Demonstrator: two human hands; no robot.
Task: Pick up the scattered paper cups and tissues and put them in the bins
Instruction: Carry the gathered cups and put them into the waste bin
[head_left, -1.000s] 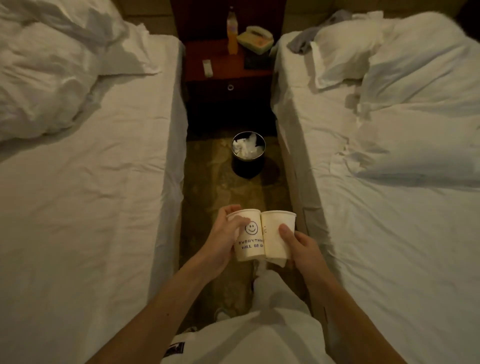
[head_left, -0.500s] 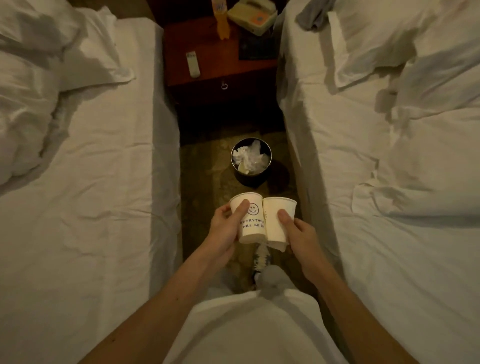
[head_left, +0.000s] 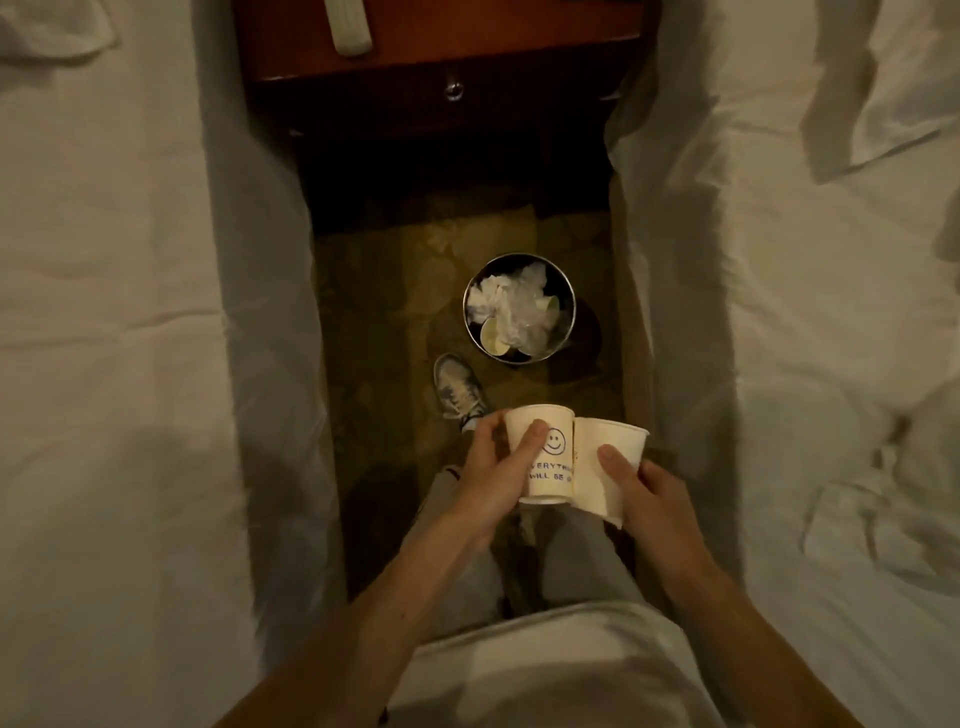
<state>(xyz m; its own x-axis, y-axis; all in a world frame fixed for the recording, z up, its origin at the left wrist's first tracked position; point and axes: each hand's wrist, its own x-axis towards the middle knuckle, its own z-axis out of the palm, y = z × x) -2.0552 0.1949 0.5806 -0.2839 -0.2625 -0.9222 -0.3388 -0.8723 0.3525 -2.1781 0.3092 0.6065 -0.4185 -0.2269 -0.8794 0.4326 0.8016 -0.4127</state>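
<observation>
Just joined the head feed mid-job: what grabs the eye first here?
Two paper cups held side by side, low in the middle: the left hand holds the smiley-face cup, the right hand the plain cup. Just beyond them, on the floor between two white beds, stands a round bin with crumpled tissues inside, a shoe beside it.

Left hand (head_left: 485, 480) holds smiley cup (head_left: 551, 467), right hand (head_left: 657, 501) seemingly plain cup (head_left: 589, 467).

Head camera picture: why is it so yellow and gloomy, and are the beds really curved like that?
Head view: dim, warm light tints everything yellow; deep shadow swallows the space under the nightstand. Head view: the wide-angle lens bows the left bed and right bed. Head view: slightly soft, though the print on the smiley cup is readable.
</observation>
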